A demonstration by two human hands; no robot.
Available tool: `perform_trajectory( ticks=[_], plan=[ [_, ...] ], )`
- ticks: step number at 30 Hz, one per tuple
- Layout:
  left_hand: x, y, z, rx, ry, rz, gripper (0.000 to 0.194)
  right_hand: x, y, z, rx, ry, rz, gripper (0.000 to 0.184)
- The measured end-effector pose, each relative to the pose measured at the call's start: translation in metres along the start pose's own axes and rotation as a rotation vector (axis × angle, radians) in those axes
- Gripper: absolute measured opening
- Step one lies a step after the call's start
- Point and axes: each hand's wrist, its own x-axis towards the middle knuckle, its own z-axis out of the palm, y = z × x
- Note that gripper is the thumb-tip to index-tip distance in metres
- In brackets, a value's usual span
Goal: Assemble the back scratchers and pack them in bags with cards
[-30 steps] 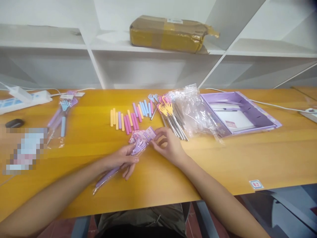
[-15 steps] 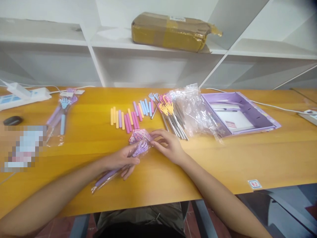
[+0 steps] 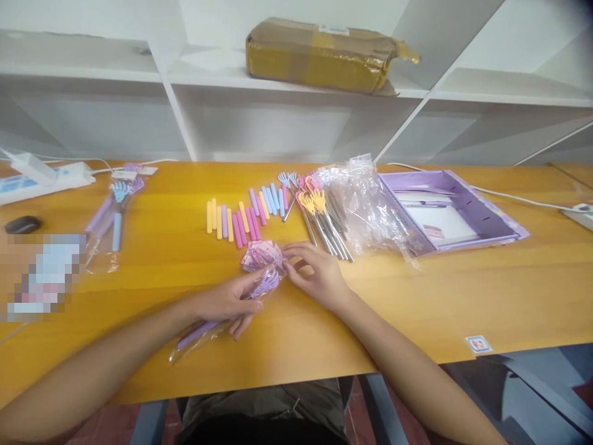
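A purple back scratcher (image 3: 265, 283) in a clear plastic sleeve lies slantwise across my left hand (image 3: 231, 303), whose fingers are wrapped round it. Its claw end points up and right; the purple handle sticks out below the wrist. At the sleeve's top end, my right hand (image 3: 315, 272) pinches the plastic with thumb and fingertips. Pink printed cards (image 3: 260, 254) lie just beyond the claw. Behind them are several handle grips (image 3: 241, 224) in yellow, pink, purple and blue. Unwrapped back scratchers (image 3: 319, 213) with metal rods are heaped beyond my right hand.
Clear plastic sleeves (image 3: 365, 210) are piled beside a purple box (image 3: 484, 232) holding papers and a pen. Bagged back scratchers (image 3: 115, 210), a black mouse (image 3: 23, 224) and a power strip (image 3: 69, 179) lie left. A taped parcel (image 3: 319, 59) sits on the shelf.
The claw end of the sleeved back scratcher has shifted slightly up and right with my left hand. My right hand stays at the sleeve's end, almost still.
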Motion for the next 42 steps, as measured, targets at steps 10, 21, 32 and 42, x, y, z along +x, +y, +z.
perform_trajectory(
  ticks=[10,21,32,42],
  plan=[
    [0.0,0.002,-0.001,-0.03,0.009,0.006,0.075,-0.003,0.007,-0.005,0.164,0.157,0.335,0.004],
    [0.001,0.0,-0.003,-0.031,0.013,0.003,0.073,0.003,0.006,-0.026,0.325,-0.054,0.265,0.028],
    [0.0,0.003,-0.003,0.008,-0.02,0.014,0.085,0.004,0.015,-0.015,0.423,-0.128,0.385,0.031],
    [0.0,0.001,-0.004,0.022,-0.039,0.033,0.078,0.006,0.019,-0.015,0.547,-0.146,0.464,0.038]
  ],
)
